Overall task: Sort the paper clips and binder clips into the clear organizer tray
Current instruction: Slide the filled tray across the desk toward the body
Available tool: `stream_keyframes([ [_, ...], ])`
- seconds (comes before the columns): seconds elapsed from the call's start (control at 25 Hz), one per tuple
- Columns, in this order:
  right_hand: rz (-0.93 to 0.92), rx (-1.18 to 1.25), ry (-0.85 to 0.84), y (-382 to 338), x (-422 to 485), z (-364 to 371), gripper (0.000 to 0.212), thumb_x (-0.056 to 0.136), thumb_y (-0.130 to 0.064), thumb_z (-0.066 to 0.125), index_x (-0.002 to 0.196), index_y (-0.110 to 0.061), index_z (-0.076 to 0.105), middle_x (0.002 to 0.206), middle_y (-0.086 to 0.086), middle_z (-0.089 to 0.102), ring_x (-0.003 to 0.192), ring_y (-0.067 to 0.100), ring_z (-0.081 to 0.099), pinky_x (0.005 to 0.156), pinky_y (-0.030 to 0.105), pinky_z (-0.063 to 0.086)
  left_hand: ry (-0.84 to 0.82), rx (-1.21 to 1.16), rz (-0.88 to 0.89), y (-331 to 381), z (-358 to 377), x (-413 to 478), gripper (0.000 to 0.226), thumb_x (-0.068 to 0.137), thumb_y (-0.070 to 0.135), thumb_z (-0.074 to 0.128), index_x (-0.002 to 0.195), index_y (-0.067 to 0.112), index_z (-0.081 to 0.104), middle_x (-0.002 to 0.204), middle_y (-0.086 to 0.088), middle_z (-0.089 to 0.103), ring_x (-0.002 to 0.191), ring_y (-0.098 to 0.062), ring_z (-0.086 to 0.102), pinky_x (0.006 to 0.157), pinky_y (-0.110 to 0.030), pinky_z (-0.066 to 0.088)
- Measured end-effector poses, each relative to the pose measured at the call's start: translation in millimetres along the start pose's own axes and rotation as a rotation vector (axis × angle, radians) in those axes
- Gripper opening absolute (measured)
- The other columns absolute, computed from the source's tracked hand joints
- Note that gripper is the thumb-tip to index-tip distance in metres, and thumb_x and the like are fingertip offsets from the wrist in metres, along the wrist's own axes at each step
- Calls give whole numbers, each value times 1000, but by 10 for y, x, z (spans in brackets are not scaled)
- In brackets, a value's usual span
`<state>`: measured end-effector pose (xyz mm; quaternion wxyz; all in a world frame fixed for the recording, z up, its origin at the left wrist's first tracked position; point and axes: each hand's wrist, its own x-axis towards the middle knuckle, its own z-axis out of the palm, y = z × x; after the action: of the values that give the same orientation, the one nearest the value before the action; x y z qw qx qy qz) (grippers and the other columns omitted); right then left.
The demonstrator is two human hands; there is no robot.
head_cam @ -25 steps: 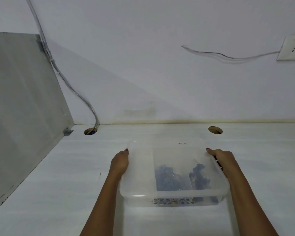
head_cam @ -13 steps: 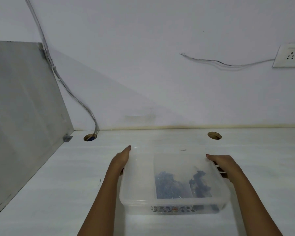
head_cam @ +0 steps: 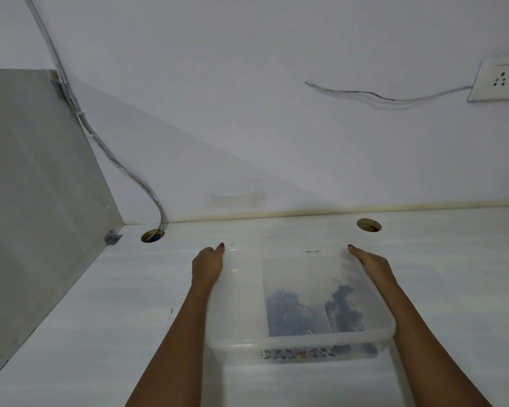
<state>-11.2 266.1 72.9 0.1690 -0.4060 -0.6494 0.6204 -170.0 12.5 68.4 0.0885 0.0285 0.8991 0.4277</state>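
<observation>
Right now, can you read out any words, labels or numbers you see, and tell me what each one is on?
None can be read.
Clear plastic organizer tray: a coloured patterned strip on its front wall, too blurred to read.
White wall socket plate: a faint line along its top, too small to read.

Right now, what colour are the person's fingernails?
Dark red, seen best in the head view on the left hand and right hand.

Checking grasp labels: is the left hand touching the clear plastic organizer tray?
Touching. The head view shows the left hand pressed flat against the clear plastic organizer tray's left wall.
</observation>
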Motion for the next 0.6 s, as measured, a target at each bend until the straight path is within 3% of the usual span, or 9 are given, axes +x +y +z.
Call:
stream_keyframes([
  [0.08, -40, -118, 38, 15, -65, -47, 32, 86, -36, 58, 83, -5, 54, 86, 13, 54, 77, 26, 51, 77, 38, 43, 14, 16, -35, 14, -42, -98, 57, 95, 44, 34, 114, -6, 54, 124, -24, 56, 112, -36, 52, 96, -40, 42],
  [0.2, -125, -303, 66, 118, -253, -176, 47, 88, -44, 52, 59, -9, 41, 59, 5, 42, 52, 20, 40, 51, 29, 32, -110, 49, -158, -41, -108, -317, 68, 93, 53, 32, 136, 0, 36, 142, -21, 41, 125, -36, 45, 104, -42, 40],
  [0.28, -104, -403, 95, 242, -425, -255, 53, 88, -48, 47, 52, -11, 33, 55, 5, 39, 51, 20, 40, 51, 29, 30, -186, 95, -223, -164, -110, -534, 73, 92, 57, 27, 139, 1, 30, 147, -21, 33, 131, -36, 38, 109, -43, 35],
  [0.4, -7, -401, 85, 406, -608, -322, 53, 88, -51, 43, 57, -8, 40, 61, 10, 45, 55, 24, 46, 53, 29, 36, -87, 134, -214, -381, -66, -849, 73, 92, 59, 22, 127, 0, 48, 134, -20, 50, 120, -35, 48, 95, -35, 42],
  [0.48, 41, -391, 22, 443, -662, -354, 52, 89, -50, 41, 62, -7, 44, 64, 11, 47, 55, 24, 47, 51, 29, 38, -3, 112, -147, -422, -58, -934, 67, 94, 54, 25, 112, -2, 58, 121, -19, 59, 108, -32, 53, 82, -31, 37],
  [0.6, 22, -413, -11, 439, -694, -375, 52, 92, -48, 39, 61, -7, 44, 59, 11, 44, 52, 23, 44, 49, 28, 36, 14, -16, -145, -402, -67, -947, 59, 94, 48, 34, 109, -3, 59, 120, -19, 59, 106, -32, 52, 80, -31, 33],
])
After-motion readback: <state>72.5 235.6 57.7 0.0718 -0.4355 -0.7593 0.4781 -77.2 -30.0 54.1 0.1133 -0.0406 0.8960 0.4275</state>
